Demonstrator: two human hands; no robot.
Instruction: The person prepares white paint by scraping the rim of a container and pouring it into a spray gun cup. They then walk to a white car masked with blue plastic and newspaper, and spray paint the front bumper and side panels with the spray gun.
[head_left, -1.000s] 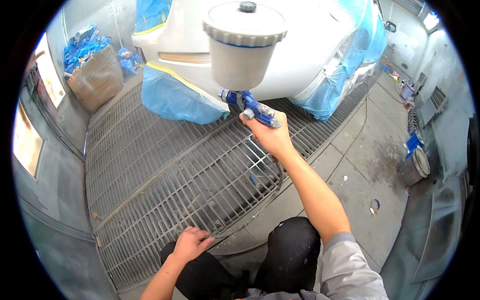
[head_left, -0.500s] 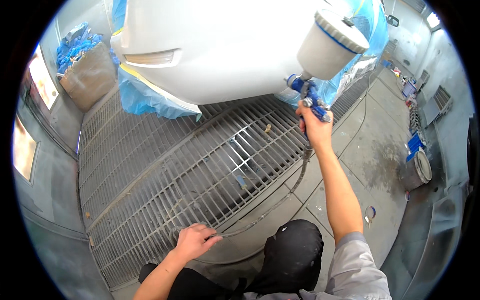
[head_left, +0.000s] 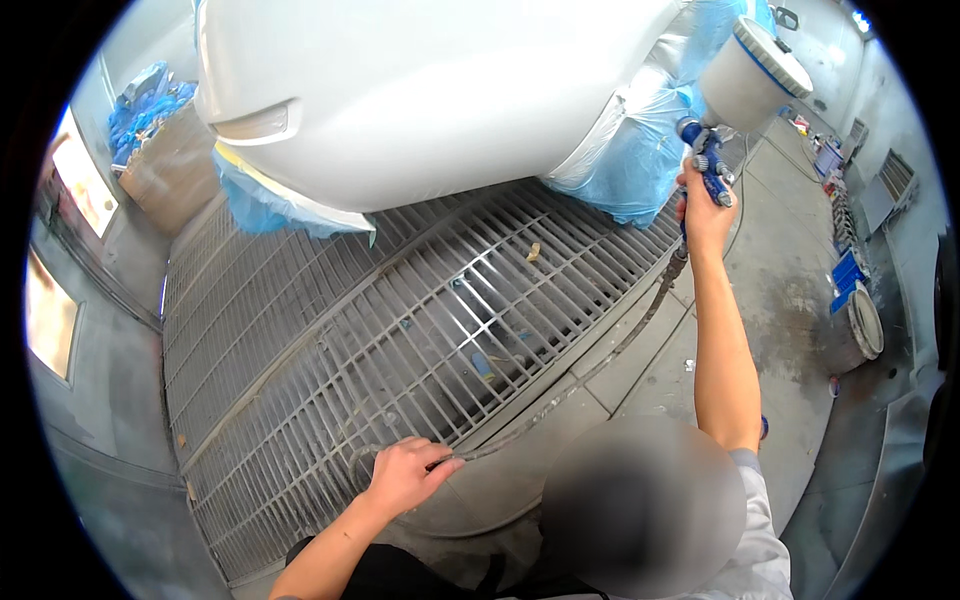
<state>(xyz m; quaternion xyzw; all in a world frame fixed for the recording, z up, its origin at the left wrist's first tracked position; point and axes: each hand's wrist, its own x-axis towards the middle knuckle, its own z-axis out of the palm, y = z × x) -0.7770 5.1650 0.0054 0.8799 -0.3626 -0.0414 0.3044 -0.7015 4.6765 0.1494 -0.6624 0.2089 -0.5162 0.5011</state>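
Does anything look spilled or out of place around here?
Yes: a dark, blotchy stain marks the grey floor at right, perhaps an old spill. Also, a tan scrap and a bluish scrap lie on or under the grating, like stray litter.

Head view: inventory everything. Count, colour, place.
Spray gun: 1, blue, in right hand
Cup: 1, white, above gun
Hose: 1, dark, gun to left hand
Car: 1, white, top centre
Film: several pieces, blue, along car's edges
Grating: 1, grey, centre floor
Box: 1, brown, upper left
Windows: 2, bright, left wall
Bucket: 1, grey, right
Small clutter: uncounted, mixed, right wall
Blurred patch: 1, dark grey, lower right
Trousers: 1, black, bottom
Sleeve: 1, grey, lower right
Right hand: 1, bare, round gun
Left hand: 1, bare, at hose
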